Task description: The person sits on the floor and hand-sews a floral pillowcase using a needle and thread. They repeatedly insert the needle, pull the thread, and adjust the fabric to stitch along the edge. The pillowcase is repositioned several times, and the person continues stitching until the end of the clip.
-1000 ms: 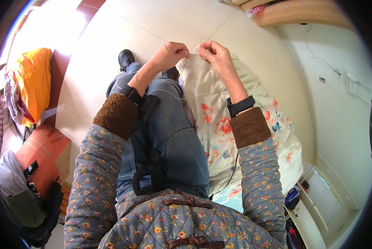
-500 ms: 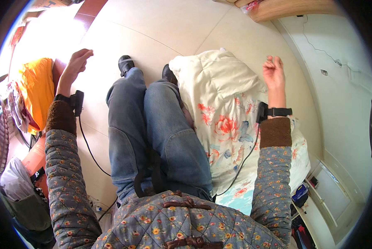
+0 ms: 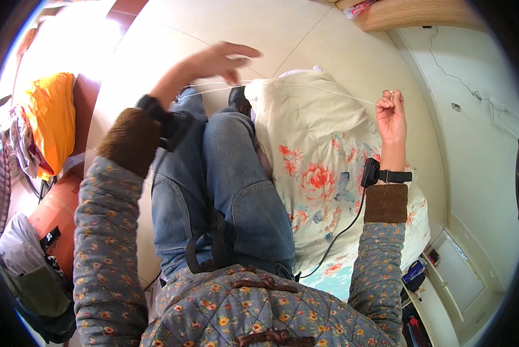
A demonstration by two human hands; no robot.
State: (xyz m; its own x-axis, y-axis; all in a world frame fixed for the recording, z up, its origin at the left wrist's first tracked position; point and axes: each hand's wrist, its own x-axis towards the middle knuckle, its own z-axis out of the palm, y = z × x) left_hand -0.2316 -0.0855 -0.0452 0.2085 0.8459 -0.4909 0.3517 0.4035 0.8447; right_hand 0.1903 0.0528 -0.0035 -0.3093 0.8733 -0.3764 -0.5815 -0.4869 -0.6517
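A thin white thread stretches across above my shins and the pale cloth. My right hand is raised at the right, thumb and fingers pinched around the thread's right end. A fine sliver pokes out beyond its fingertips, too small to make out. My left hand, blurred by motion, reaches inward over my feet with fingers apart. Two strands of the thread pass just below it; whether they touch it I cannot tell. Beside my right leg, a cream cloth with red and blue flowers lies bunched, below and left of my right hand.
An orange cloth hangs on a pile of clothes at the left, above a reddish-brown box and a grey bag. A curved wooden piece stands at the far right. White shelving borders the lower right.
My left hand has swung from the far left inward over my feet, its fingers spreading. My right hand has shifted slightly right and nearer. The white thread now shows between them.
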